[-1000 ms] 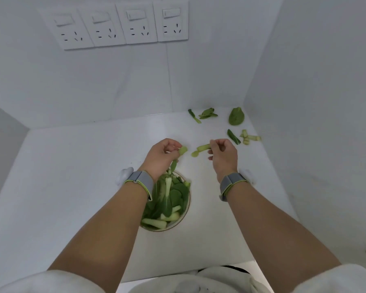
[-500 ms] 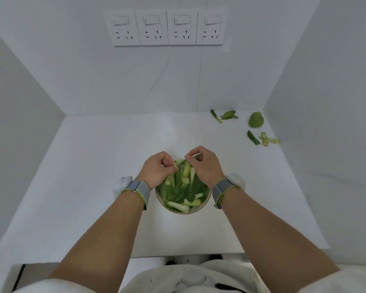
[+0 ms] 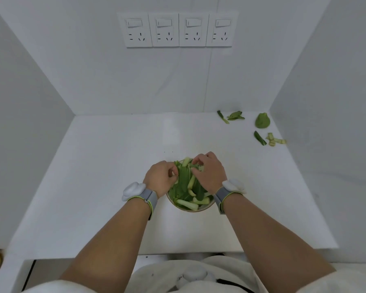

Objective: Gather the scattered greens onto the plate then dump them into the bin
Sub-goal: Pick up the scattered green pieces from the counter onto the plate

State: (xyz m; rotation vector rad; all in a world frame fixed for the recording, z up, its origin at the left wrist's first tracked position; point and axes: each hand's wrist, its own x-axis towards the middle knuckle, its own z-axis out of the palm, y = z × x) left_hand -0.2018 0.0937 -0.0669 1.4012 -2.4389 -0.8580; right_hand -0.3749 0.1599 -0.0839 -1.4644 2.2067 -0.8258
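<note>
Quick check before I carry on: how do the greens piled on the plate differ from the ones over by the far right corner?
The greens on the plate sit heaped together, overlapping, with both hands over them; the scattered greens lie apart in single pieces on the counter, untouched. The plate pile is near the front centre; the loose ones sit by the right wall. The pile holds many thick pale stalks; the loose ones are mostly leaf bits. Both are cut leafy greens.

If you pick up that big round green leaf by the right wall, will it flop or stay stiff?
The round leaf would probably flop, since it looks thin and lies humped on the counter. It is likely very light, with no thick stalk showing. It may tear if pinched hard, unlike the pale stalk pieces beside it.
</note>
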